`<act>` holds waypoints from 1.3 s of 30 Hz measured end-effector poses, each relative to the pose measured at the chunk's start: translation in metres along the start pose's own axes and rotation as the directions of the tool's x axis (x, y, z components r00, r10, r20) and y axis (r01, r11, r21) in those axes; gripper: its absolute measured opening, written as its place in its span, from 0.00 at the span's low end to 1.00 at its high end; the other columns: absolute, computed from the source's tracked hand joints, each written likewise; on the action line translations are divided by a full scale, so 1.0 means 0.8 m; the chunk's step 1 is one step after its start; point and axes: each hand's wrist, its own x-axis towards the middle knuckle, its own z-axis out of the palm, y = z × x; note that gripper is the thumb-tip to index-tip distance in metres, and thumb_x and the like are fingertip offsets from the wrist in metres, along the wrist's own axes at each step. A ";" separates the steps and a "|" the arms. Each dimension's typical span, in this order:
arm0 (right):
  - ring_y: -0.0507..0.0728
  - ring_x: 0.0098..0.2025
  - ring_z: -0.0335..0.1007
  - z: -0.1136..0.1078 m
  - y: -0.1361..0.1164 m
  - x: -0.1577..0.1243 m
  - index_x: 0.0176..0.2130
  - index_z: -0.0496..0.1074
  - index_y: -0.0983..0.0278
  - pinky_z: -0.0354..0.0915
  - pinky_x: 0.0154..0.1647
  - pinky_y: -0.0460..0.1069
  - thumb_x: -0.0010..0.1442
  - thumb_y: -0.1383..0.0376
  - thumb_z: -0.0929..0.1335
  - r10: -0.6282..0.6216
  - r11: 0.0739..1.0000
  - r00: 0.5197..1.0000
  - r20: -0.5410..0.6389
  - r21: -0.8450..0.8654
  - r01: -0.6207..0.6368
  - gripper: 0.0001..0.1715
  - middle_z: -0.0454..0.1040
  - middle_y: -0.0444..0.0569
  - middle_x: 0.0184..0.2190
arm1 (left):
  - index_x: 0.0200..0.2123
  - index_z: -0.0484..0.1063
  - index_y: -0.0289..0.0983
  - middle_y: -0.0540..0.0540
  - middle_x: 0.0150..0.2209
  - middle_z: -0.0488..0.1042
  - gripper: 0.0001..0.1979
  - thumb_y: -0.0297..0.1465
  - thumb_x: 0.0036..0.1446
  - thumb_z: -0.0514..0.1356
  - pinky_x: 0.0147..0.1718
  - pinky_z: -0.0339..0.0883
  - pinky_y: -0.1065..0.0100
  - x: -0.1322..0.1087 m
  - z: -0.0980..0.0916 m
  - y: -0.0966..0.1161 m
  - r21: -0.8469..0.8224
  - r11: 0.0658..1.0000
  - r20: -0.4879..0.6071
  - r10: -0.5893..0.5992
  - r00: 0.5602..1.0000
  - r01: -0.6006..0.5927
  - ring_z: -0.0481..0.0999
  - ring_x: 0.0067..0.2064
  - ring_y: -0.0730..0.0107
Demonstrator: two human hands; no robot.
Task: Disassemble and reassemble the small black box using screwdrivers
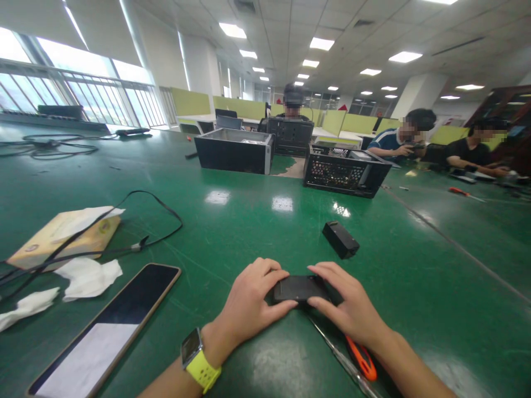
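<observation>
A flat black rectangular box [301,287] lies low over the green table, gripped at both ends. My left hand [259,293] holds its left end between thumb and fingers; a watch with a yellow-green band [202,370] is on that wrist. My right hand [348,298] pinches the right end the same way. Partly under my right hand lie an orange-handled tool [362,359] and a thin metal tool [340,356], whose kinds I cannot make out. Beyond my right hand rests a second black block [341,239].
A phone [112,326], crumpled tissue [89,277], a yellow packet [68,235] and a black cable [166,207] lie on the left. Farther back stand computer cases [234,155] [344,174]. A red screwdriver [458,191] lies at the right. Other people sit across the table.
</observation>
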 end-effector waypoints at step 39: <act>0.53 0.26 0.68 -0.065 0.038 -0.005 0.40 0.71 0.61 0.62 0.28 0.47 0.67 0.52 0.58 0.439 0.864 0.855 0.277 0.132 -0.487 0.20 0.71 0.42 0.23 | 0.44 0.71 0.37 0.44 0.42 0.75 0.15 0.32 0.53 0.66 0.44 0.70 0.59 0.002 0.001 0.002 -0.127 0.984 -0.005 -0.128 0.992 0.126 0.75 0.44 0.59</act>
